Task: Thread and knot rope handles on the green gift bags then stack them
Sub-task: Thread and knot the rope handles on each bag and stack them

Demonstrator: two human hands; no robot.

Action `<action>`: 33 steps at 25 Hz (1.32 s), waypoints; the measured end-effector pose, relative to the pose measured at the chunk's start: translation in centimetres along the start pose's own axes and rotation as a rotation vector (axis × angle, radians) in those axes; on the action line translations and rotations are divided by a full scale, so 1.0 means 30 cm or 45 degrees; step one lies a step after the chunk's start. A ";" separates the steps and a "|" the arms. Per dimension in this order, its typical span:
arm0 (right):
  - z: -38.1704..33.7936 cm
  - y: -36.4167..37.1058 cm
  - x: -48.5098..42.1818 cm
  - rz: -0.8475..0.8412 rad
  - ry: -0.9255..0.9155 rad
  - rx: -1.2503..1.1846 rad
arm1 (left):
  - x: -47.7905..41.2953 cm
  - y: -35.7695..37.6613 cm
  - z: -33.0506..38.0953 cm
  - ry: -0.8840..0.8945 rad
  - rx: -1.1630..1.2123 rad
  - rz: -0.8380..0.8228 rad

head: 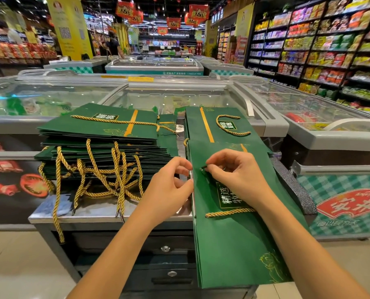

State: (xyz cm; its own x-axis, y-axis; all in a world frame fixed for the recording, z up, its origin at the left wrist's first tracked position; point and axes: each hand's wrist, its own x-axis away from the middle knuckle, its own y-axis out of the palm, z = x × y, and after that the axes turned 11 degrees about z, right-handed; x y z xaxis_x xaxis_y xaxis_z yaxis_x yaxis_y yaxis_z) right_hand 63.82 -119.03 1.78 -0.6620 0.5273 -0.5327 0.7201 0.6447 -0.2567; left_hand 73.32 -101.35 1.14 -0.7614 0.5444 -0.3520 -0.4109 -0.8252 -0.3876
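A flat green gift bag (233, 244) lies lengthwise before me, hanging over the counter's near edge. My right hand (233, 171) pinches the dark tip of a gold rope at a hole near the bag's left edge. That rope (229, 212) runs out from under my wrist across the bag. My left hand (169, 186) grips the bag's left edge beside the hole. Under and behind this bag lies a stack of green bags (218, 126) with a gold handle loop on top.
At the left, a tall stack of green bags (102, 134) sits on the steel counter (106, 212), with several loose gold ropes (106, 173) hanging over its front. Glass-topped freezers (179, 96) stand behind. Shelves line the right aisle. A drawer cabinet is below the counter.
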 end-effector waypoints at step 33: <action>0.031 0.000 -0.003 -0.201 -0.220 0.012 | -0.012 0.040 -0.007 0.101 -0.029 -0.014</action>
State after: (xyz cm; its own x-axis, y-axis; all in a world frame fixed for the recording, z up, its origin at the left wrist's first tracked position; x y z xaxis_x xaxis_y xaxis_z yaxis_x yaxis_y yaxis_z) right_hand 64.07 -119.59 1.08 -0.7218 0.3169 -0.6152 0.6126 0.7063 -0.3549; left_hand 73.21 -102.51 0.63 -0.7142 0.5647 -0.4136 -0.4069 -0.8157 -0.4111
